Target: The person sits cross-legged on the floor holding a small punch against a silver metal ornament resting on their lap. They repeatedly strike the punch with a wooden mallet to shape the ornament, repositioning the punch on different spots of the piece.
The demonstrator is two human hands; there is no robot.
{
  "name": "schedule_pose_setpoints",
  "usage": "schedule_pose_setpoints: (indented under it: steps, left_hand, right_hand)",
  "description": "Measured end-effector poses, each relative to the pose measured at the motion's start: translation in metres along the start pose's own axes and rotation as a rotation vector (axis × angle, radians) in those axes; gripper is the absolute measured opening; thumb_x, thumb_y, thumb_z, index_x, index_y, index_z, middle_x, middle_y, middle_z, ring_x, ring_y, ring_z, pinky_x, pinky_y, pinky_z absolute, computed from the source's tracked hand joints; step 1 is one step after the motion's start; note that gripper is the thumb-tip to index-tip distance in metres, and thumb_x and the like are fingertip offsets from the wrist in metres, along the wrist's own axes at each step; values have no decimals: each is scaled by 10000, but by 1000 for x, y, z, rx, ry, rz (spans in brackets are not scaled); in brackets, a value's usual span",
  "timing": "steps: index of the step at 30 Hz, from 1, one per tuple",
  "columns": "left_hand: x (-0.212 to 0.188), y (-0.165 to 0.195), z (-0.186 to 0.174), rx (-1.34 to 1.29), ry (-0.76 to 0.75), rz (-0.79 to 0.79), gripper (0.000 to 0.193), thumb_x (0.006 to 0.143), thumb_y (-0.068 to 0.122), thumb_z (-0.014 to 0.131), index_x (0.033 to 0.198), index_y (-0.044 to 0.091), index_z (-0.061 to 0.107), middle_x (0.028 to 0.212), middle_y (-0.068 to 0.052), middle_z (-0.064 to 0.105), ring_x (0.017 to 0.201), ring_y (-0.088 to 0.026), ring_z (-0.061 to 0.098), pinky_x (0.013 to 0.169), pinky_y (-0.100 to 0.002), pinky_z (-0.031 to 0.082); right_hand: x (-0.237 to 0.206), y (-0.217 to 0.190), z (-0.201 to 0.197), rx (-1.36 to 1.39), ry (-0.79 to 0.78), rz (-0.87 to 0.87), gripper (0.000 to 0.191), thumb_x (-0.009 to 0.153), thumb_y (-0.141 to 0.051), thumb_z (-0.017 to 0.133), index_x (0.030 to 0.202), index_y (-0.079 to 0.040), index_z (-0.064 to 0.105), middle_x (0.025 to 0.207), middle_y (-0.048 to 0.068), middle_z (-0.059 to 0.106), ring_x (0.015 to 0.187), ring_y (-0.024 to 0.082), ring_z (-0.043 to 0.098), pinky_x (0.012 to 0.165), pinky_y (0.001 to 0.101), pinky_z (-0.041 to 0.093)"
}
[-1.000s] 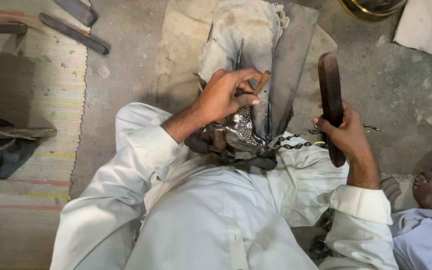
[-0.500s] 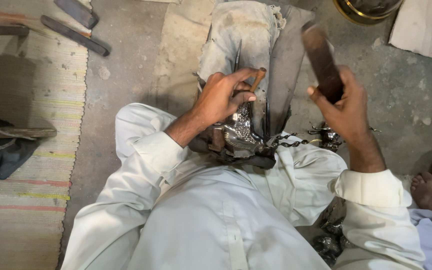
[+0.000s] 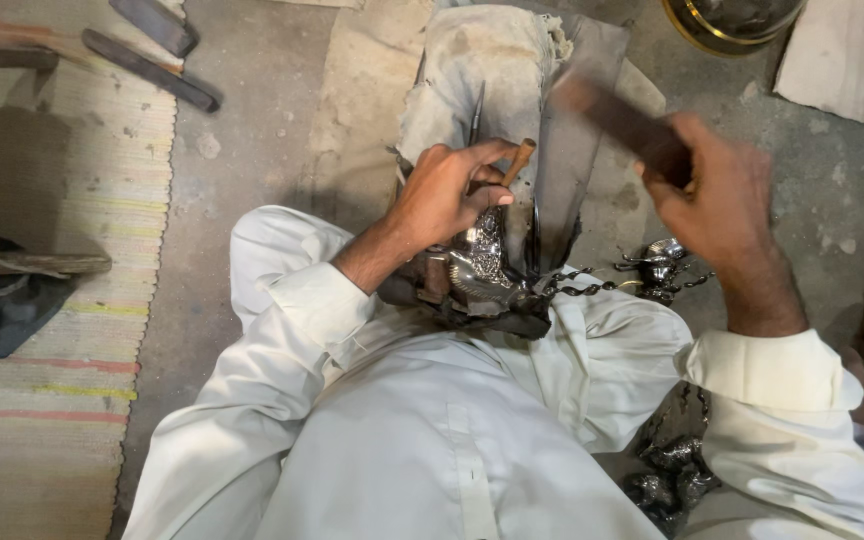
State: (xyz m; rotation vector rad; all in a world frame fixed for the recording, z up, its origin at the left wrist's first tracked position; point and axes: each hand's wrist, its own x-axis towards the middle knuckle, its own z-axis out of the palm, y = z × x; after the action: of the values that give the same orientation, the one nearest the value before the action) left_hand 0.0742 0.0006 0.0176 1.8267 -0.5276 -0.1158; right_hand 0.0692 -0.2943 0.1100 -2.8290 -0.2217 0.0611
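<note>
Gripping a wooden-handled punch [image 3: 512, 165] in the closed left hand [image 3: 442, 195], tip down on the ornate silver piece [image 3: 487, 265] in the lap; clutching a dark, motion-blurred mallet [image 3: 617, 120] in the fisted right hand [image 3: 717, 195], raised at far right.

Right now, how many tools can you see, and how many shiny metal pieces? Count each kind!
Tools in the hands: 2, a punch in the left hand and a dark mallet in the right hand.
Tools on the floor: 2.
Shiny metal pieces: 2.
Total: 6.
</note>
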Motion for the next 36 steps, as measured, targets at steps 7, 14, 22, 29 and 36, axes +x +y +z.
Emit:
schedule_pose_setpoints:
  steps: [7, 14, 22, 29, 36]
  left_hand:
    - [2, 1, 1, -14, -2, 8, 478, 872, 95, 809, 1309, 29, 626, 997, -167, 790, 970, -258, 799, 791, -353, 600]
    - [2, -1, 1, -47, -1, 41, 492, 868, 94, 818, 1314, 26, 621, 1021, -168, 782, 983, -260, 797, 807, -347, 608]
    - [1, 3, 0, -41, -7, 0, 466, 859, 80, 807, 1291, 31, 640, 1018, -168, 785, 983, -262, 798, 792, -351, 609]
    - [2, 3, -2, 0, -30, 23, 485, 852, 84, 820, 1299, 40, 638, 1020, -167, 784, 970, -265, 791, 812, -365, 607]
    - [3, -4, -1, 18, -60, -14, 469, 862, 86, 828, 1295, 44, 652, 1011, -158, 790, 928, -266, 799, 764, -372, 602]
  right_hand:
    - [8, 6, -3, -218, -51, -112, 351, 873, -146, 786, 1201, -135, 662, 845, 112, 712, 772, 329, 706, 752, 472, 527]
    - [6, 13, 0, -65, -20, -117, 307, 913, -161, 773, 1182, -108, 637, 886, 134, 704, 804, 331, 704, 774, 457, 534]
    - [4, 14, 3, -98, -13, -21, 341, 892, -175, 804, 1157, -89, 607, 859, 142, 692, 801, 357, 703, 741, 488, 519]
    - [2, 14, 3, -243, -47, -102, 372, 828, -150, 793, 1169, -119, 649, 859, 136, 707, 811, 372, 705, 743, 490, 520]
    - [1, 11, 1, -243, -40, -219, 274, 894, -131, 747, 1155, -130, 662, 928, 147, 710, 847, 382, 691, 758, 487, 524]
